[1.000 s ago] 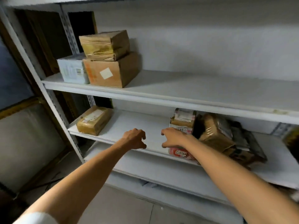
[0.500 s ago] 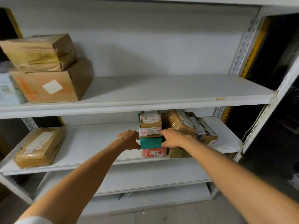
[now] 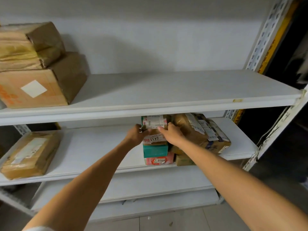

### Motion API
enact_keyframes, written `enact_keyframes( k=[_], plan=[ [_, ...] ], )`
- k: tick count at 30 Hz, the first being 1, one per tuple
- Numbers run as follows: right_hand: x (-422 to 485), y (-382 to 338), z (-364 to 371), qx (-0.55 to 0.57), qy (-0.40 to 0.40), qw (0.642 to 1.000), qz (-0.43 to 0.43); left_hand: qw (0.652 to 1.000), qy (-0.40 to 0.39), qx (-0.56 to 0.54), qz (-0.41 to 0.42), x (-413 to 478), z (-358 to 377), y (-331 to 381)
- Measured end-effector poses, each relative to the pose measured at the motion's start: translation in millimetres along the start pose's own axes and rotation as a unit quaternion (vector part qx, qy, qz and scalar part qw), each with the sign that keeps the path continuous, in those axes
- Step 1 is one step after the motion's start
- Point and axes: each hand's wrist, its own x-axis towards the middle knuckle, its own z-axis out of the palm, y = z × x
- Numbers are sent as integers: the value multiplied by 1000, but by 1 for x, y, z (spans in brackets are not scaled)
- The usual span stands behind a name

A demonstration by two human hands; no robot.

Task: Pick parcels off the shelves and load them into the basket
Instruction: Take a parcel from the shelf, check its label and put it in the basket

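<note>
At ten o'clock in the head view, on the upper shelf point(image 3: 166, 95), a crumpled taped parcel point(image 3: 30, 45) lies on top of a cardboard box point(image 3: 41, 85) with a white square label. Below it, at eight o'clock, a flat taped parcel point(image 3: 31, 154) lies on the middle shelf point(image 3: 93, 150), well apart from the stack. Just past the centre stands a stack of four: the top parcel point(image 3: 155, 121) with white labels, a brown parcel marked 0411 point(image 3: 155, 139) under it, then a teal box point(image 3: 155, 150), and a pink parcel marked 0164 point(image 3: 158, 160) at the bottom, at the shelf's front edge. The left hand point(image 3: 135, 135) reaches in at the stack's nine o'clock, with its fingers curled round the top parcel's left edge. The right hand point(image 3: 172, 135) clamps the same parcel from three o'clock, with its thumb on the lower label. Touching the stack at three o'clock leans a heap of brown labelled parcels point(image 3: 200, 132). At one o'clock rises the perforated white upright point(image 3: 266, 34) of the rack.
</note>
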Motion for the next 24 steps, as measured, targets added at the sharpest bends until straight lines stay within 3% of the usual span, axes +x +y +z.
enact_keyframes(
  k=[4, 9, 24],
  plan=[
    [12, 7, 7, 99, -25, 993, 54, 993, -4, -116, -5, 16, 5, -3],
    [23, 14, 2, 257, -76, 958, 98, 974, -14, -217, -58, 28, 12, -12],
    [27, 28, 34, 288, -27, 954, 76, 955, -4, -287, -70, 16, 17, -21]
  ],
)
